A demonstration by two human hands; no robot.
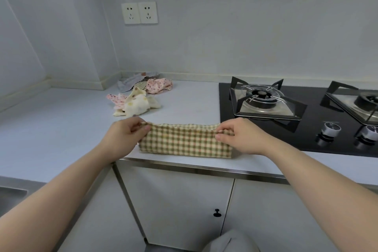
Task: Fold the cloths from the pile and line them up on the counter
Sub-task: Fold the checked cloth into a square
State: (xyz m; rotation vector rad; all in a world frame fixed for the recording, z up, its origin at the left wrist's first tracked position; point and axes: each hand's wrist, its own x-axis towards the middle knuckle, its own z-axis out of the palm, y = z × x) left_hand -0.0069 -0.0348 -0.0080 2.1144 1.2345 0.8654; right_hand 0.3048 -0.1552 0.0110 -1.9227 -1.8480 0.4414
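Left hand [127, 132] and right hand [232, 136] are each pinching a far corner of the checked cloth [185, 142], likely keeping the edge taut for a square fold. It's lying at the counter [61, 129] front edge; pile [141, 94] is waiting behind.

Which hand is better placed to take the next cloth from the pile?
Probably the left hand: the pile lies just beyond it, while the right hand pinches the checked cloth at its other end, beside the stove.
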